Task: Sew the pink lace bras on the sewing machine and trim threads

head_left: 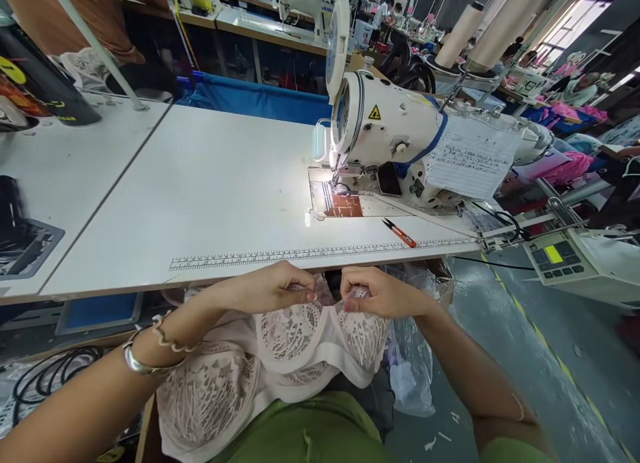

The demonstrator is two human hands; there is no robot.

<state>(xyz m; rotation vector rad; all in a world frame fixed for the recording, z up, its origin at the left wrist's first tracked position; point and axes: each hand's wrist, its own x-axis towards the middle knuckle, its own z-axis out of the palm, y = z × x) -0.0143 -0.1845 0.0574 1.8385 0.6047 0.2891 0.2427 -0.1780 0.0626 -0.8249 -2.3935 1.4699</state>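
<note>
Both hands, left (280,286) and right (377,291), pinched the pale pink lace garment (280,356) in the lap, below the white surface (210,189); nothing yet lay under the white sewing machine (395,126), so stitching seemingly remained ahead.

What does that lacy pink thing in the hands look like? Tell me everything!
The lace garment is pale pink, with openwork flower-like lace panels edged by smooth cream bands. It looks soft and lies bunched in the person's lap, below the table edge. The left hand and right hand both pinch its top edge.
</note>
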